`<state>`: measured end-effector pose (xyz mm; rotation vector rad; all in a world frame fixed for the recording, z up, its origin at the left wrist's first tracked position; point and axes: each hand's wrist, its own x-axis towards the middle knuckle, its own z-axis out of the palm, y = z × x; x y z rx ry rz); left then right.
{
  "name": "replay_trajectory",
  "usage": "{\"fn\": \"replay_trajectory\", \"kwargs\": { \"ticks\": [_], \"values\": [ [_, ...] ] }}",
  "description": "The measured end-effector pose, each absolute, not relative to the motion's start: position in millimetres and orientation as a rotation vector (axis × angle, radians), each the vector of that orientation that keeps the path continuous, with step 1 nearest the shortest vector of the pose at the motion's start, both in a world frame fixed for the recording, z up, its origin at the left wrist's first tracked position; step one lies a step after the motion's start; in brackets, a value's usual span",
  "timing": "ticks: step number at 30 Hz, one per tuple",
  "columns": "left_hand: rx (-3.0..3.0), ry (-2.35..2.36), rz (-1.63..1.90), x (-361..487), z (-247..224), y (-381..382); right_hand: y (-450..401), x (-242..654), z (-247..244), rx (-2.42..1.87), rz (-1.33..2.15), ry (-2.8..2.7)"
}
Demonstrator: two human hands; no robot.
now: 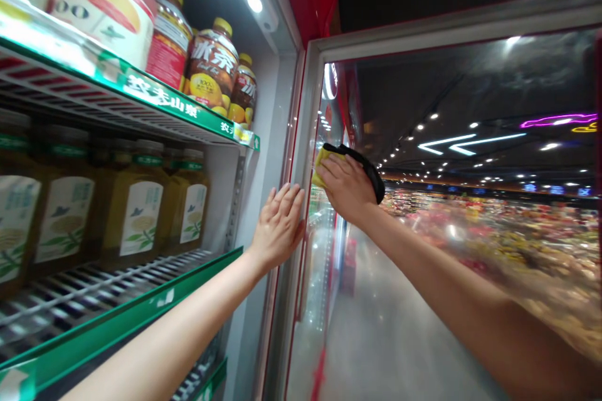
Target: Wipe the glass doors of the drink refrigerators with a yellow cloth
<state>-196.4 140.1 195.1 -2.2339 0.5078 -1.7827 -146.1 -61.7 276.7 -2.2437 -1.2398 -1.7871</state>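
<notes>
My right hand (347, 185) presses a folded yellow and black cloth (320, 170) flat against the glass door (399, 106), close to its hinge-side frame. Part of the cloth is covered by the palm and fingers. Fingers stretched out, my left hand (281, 225) lies at the inner edge of the fridge cabinet, by the door frame (310, 113); it holds nothing. The door stands swung open to the right of the cabinet.
Left of me, an upper shelf holds iced tea bottles (214, 66) and a large pink-capped or pink-filled bottle (106, 9). Below, several amber drink bottles (141, 207) stand on a wire shelf with a green front strip (141, 319). Blurred store displays (493, 250) show through the glass.
</notes>
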Motion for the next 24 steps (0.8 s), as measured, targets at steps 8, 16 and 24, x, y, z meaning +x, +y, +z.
{"fn": "replay_trajectory", "kwargs": {
  "ticks": [8,16,24],
  "values": [
    [-2.259,0.511,-1.806,-190.1,200.6,129.9,-79.3,-147.3,252.6,-2.317,-1.783,-1.494],
    [-2.259,0.605,-1.893,-177.4,217.1,107.6,-113.3,-159.1,222.9,-2.305,-1.927,-1.241],
    [-2.222,0.681,-1.902,-165.4,225.4,80.8,-150.0,-158.4,252.0,-2.27,-1.988,-1.03]
  ]
}}
